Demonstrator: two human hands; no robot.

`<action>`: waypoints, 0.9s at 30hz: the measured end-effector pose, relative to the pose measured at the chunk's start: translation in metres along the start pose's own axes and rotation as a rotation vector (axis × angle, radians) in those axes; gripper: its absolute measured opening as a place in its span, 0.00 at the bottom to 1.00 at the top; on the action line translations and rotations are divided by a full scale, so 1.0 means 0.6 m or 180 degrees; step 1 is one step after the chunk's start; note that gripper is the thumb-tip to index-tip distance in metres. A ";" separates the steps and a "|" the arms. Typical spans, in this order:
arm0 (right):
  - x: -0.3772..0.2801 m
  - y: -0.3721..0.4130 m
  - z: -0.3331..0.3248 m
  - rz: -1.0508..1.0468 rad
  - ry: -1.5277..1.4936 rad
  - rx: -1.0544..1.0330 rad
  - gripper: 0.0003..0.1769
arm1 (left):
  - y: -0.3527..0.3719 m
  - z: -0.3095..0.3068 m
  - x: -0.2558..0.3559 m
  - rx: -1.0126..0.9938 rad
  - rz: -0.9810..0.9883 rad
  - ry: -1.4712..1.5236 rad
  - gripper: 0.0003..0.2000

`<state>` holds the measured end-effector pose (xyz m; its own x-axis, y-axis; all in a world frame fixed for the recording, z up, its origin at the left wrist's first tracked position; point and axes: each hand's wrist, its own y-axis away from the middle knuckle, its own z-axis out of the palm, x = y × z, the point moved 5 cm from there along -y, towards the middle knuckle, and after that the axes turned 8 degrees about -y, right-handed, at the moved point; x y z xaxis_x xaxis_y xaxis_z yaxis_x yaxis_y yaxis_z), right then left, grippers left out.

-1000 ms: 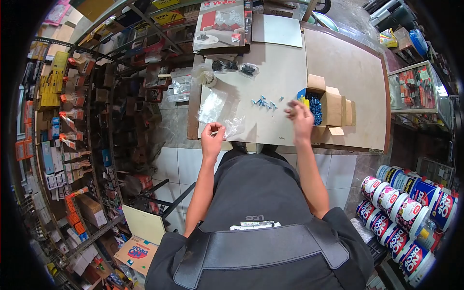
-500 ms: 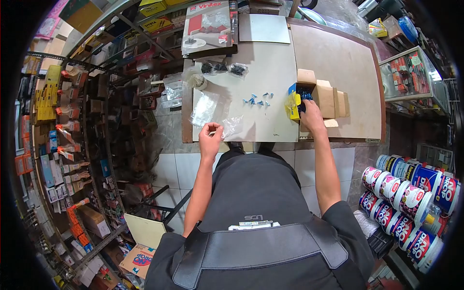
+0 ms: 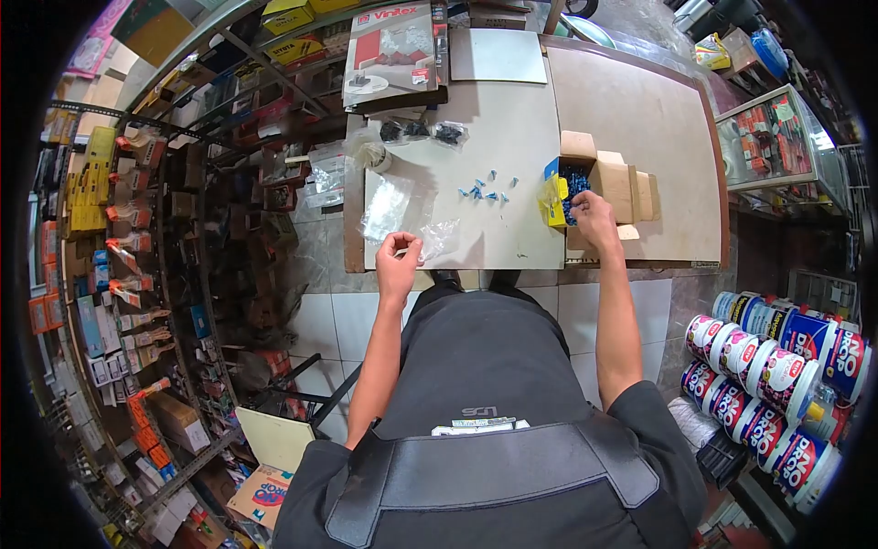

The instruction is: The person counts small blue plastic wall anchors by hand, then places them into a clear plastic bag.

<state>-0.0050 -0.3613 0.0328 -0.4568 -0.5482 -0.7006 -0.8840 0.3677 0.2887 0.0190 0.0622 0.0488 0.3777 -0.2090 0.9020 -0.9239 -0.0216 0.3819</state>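
Arms stretch forward from a dark shirt, over a tiled floor. Round paint tins (image 3: 777, 384) stand in a bunch on the floor to the right, close to the person.

The left arm goes almost straight out. The left hand (image 3: 399, 256) sits at the near edge of the tabletop (image 3: 512, 119). Its fingers are curled in, and its grip is pinched shut on the edge of a small clear bag (image 3: 440, 238). The bag lies crumpled on the tabletop, just to the right of the hand.

The right arm reaches farther and leans a little to the right. The right hand (image 3: 594, 215) is palm down over the near side of an open cardboard box (image 3: 611, 183), which stands on the right part of the tabletop. The fingertips dip in among the blue bits (image 3: 574, 181) that fill the box. I cannot tell if this grip is closed on any of them. Something yellow (image 3: 552, 203) sticks out at the box's left side, just beside the hand.

A little past the clear bag, a flat clear bag (image 3: 386, 203) lies on the tabletop. Between it and the box lie a few loose blue bits (image 3: 485, 190), close together.

Farther back sit small dark bags (image 3: 419, 130) in a row. Behind them lies a red and white box (image 3: 393, 41). Full shelves (image 3: 137, 229) run along the left.
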 end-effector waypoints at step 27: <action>-0.059 0.048 0.059 0.0714 -0.5637 -0.0708 0.09 | 0.022 -0.025 -0.015 0.0163 0.0055 0.0079 0.05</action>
<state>-0.0108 -0.3048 0.0427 -0.0512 0.9194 -0.3900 -0.8901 0.1351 0.4352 0.0043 0.0784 0.0488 0.3625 -0.1854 0.9134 -0.9320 -0.0683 0.3560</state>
